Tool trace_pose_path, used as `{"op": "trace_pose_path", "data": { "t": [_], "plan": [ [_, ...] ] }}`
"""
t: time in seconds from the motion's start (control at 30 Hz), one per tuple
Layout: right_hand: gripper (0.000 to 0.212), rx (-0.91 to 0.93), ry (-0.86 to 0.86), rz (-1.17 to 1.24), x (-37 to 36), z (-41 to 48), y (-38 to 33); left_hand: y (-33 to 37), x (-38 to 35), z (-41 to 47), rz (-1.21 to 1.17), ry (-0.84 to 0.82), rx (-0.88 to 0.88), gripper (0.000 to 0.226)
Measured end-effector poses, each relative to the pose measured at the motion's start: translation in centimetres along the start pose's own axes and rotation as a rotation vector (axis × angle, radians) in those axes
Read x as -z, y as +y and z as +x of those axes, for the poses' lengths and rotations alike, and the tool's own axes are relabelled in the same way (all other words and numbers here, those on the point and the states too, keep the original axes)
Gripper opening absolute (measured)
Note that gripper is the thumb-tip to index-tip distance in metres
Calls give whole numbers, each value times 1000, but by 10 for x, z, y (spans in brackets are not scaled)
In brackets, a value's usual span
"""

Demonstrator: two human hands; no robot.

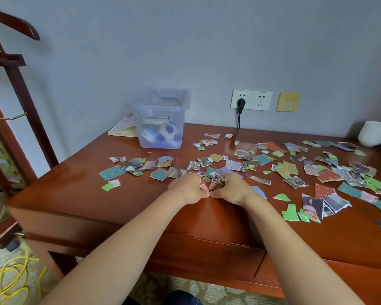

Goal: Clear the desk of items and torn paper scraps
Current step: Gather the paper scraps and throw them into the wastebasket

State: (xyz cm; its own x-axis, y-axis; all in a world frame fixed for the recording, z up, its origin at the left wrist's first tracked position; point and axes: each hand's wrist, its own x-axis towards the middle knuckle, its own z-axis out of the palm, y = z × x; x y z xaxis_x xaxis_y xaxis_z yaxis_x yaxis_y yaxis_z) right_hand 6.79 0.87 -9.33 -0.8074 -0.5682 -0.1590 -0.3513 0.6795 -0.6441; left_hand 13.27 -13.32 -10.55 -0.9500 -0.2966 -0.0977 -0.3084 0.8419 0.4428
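Torn paper scraps (pixel 290 170) in green, teal, red and photo prints lie scattered over the red-brown wooden desk (pixel 79 188), mostly in the middle and on the right. My left hand (pixel 188 187) and my right hand (pixel 230 188) are side by side at the desk's middle, thumbs touching, fingers curled round a small bunch of scraps (pixel 217 178) gathered between them. The fingertips are hidden under the paper.
A clear plastic box (pixel 161 119) holding small items stands at the back left, with a booklet (pixel 124 127) behind it. At the far right is a white cup (pixel 373 133). A black plug (pixel 240 104) sits in the wall socket. Yellow cable (pixel 13 276) lies on the floor.
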Motion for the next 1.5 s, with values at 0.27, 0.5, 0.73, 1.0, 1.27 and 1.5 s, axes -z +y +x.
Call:
{"op": "trace_pose_path", "data": {
  "t": [0.27,0.5,0.73,1.0,1.27,1.5],
  "plan": [
    [9,5,-33,-36,0,5,-1,-3,-6,-9,13,124,-57,20],
    [28,-65,-61,-125,0,5,-2,0,-7,-14,61,138,-53,26],
    [6,24,-6,-43,-3,0,3,4,-9,-21,178,191,-63,26],
    [10,12,86,25,-11,-12,4,4,-7,-32,78,203,-64,26],
    [17,-66,80,902,-15,-17,-17,-25,4,-21,-787,239,-3,6],
    [15,-121,5,1353,-17,4,-29,-41,17,-12,-561,304,1,11]
  ]
}}
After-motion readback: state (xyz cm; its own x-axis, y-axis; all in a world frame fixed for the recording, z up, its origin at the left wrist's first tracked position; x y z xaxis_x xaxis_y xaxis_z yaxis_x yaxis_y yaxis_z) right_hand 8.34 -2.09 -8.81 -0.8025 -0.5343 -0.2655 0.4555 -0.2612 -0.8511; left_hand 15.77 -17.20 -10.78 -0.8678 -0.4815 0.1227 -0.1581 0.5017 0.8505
